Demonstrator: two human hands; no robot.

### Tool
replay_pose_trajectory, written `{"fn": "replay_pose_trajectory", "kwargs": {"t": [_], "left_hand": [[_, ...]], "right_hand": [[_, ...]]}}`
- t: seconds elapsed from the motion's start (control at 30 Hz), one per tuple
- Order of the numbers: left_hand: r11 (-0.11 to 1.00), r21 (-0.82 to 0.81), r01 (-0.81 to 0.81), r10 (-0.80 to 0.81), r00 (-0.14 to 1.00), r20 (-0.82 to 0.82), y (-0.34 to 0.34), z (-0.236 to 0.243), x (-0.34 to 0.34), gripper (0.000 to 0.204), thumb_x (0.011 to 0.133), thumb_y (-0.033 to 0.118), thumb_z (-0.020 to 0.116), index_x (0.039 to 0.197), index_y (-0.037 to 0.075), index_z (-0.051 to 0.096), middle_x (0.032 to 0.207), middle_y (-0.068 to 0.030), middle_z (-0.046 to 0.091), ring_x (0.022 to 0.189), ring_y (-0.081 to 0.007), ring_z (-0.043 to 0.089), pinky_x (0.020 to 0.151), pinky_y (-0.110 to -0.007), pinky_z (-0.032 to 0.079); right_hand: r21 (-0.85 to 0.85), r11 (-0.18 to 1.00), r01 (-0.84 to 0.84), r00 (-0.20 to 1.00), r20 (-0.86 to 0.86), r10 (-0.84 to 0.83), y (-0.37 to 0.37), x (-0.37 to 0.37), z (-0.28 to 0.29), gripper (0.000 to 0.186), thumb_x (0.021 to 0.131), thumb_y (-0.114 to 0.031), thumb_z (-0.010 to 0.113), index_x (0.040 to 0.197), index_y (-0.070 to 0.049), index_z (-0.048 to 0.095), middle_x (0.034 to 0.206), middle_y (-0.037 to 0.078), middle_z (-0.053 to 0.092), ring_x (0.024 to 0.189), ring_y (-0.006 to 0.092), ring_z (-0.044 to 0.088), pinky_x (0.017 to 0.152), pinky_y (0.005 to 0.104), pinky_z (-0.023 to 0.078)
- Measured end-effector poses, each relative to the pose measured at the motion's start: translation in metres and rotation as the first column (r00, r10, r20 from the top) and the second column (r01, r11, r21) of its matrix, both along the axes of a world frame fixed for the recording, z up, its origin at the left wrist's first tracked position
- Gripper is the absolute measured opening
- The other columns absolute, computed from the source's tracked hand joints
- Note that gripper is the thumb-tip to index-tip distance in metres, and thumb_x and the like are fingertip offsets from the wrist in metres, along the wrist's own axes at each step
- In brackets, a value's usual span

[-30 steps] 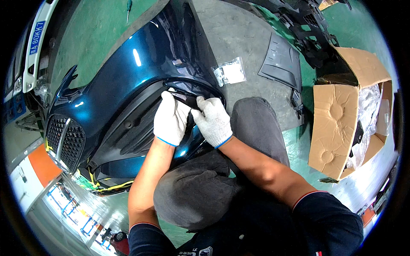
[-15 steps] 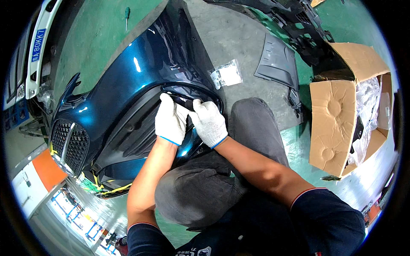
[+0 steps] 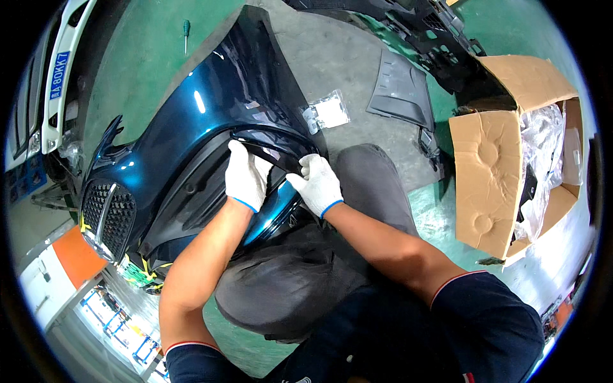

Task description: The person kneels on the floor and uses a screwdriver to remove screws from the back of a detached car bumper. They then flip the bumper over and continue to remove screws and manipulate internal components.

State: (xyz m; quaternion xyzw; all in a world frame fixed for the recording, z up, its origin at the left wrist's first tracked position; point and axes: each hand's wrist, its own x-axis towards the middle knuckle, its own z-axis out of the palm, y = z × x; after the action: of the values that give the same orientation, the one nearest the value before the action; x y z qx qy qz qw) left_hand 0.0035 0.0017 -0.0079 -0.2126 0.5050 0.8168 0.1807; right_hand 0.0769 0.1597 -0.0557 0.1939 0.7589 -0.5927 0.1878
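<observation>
Touching the blue bumper, which stretches beyond and left of your grip: left hand and right hand sit apart, dark strip between. Can't tell if either's fingers are clamped on it.

White-lettered blue plate on white bumper, cut-off print on shirt

A detached blue bumper, 1 screwdriver and a vehicle mark this as a car workshop.
</observation>
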Motion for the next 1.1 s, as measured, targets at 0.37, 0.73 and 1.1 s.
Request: {"fn": "replay_pose_trajectory", "kwargs": {"t": [0.37, 0.73, 1.1], "left_hand": [[0.838, -0.111, -0.534, 0.542, 0.838, 0.065, 0.053, -0.02, -0.006, 0.1, 0.099, 0.072, 0.057, 0.166, 0.003, 0.03, 0.172, -0.0118, 0.033, 0.154, -0.0326, 0.035, 0.129, -0.045, 0.025], [0.862, -0.066, -0.502, 0.506, 0.859, 0.08, 0.058, -0.007, -0.003, 0.096, 0.101, 0.072, 0.052, 0.167, 0.005, 0.03, 0.174, -0.0115, 0.03, 0.158, -0.0329, 0.03, 0.132, -0.044, 0.02], [0.868, 0.058, -0.493, 0.485, 0.867, 0.115, 0.052, -0.015, 0.001, 0.1, 0.096, 0.071, 0.062, 0.166, 0.007, 0.032, 0.173, -0.0094, 0.033, 0.157, -0.0293, 0.031, 0.13, -0.041, 0.023]], "right_hand": [[-0.042, 0.966, -0.254, 0.966, -0.059, 0.251, 0.05, -0.047, -0.037, 0.046, 0.092, -0.047, 0.077, 0.103, -0.003, 0.072, 0.103, 0.022, 0.076, 0.101, 0.0385, 0.073, 0.09, 0.0454, 0.056], [0.2, 0.943, -0.267, 0.95, 0.221, 0.222, 0.015, -0.057, 0.01, 0.087, 0.083, -0.073, 0.075, 0.132, -0.003, 0.059, 0.138, 0.024, 0.061, 0.125, 0.0399, 0.063, 0.104, 0.0505, 0.052], [0.219, 0.919, -0.329, 0.916, 0.31, 0.254, 0.007, -0.069, 0.014, 0.088, 0.084, -0.075, 0.072, 0.137, -0.005, 0.062, 0.14, 0.024, 0.064, 0.13, 0.0406, 0.064, 0.104, 0.0525, 0.055]]}}
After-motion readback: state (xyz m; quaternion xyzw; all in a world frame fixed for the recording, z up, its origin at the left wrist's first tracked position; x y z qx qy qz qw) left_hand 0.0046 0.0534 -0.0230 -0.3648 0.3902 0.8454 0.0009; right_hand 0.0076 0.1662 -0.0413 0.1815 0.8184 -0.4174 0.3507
